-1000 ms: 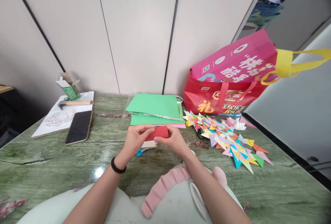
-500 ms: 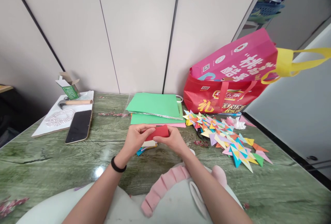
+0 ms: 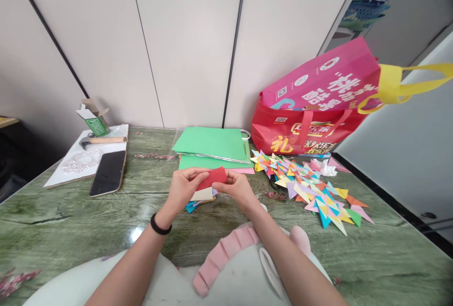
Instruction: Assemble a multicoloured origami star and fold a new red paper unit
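Between my two hands is a small red piece of paper [image 3: 212, 178], tilted with its right end higher. My left hand [image 3: 184, 186] pinches its left end, with the thumb on top. At the right end, my right hand [image 3: 236, 187] grips it between thumb and fingers. Just under the red paper lies a small pile of coloured paper pieces [image 3: 202, 196], cream on top with blue below, partly hidden by my hands. Green paper sheets [image 3: 214, 143] are stacked right behind my hands.
To the right spreads a heap of folded paper triangles [image 3: 307, 183], before a red gift bag [image 3: 304, 129]. On the left are a phone [image 3: 108, 171], a hammer [image 3: 104, 140], a beaded string [image 3: 82, 161] and a small opened box [image 3: 95, 119]. A pale plush [image 3: 244, 268] lies under my forearms.
The red paper has shifted slightly left and tilted, its right end rising. My right hand has changed its hold at that end, and more of the cream paper below shows.
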Action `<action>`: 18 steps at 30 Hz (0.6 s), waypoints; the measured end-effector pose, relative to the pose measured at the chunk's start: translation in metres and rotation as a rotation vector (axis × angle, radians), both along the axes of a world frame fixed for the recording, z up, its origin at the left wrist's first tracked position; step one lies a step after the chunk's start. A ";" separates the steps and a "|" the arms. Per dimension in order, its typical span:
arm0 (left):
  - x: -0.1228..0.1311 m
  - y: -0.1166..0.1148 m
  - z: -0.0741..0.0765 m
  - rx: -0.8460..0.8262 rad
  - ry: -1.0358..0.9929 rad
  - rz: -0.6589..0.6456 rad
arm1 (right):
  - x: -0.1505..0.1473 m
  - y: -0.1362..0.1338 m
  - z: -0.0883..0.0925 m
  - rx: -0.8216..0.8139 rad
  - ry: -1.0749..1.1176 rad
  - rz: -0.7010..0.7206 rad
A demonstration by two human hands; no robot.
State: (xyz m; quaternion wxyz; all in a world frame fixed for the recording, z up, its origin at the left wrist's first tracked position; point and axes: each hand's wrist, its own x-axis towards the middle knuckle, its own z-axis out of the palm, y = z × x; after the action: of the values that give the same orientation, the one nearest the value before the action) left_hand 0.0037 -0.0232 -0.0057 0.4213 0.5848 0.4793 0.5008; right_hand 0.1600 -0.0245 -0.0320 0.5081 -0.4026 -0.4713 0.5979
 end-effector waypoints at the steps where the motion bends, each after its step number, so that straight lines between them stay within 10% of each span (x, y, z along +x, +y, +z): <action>1: -0.001 0.000 0.000 -0.003 0.001 0.015 | 0.001 0.001 -0.001 -0.011 0.021 0.007; 18: 0.001 0.001 0.001 -0.104 -0.150 0.061 | 0.004 0.003 -0.001 -0.042 0.126 -0.032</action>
State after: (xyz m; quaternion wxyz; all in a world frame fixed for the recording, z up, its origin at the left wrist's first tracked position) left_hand 0.0046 -0.0221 -0.0044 0.4703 0.5082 0.4894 0.5301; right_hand 0.1642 -0.0211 -0.0331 0.5375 -0.3823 -0.4194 0.6237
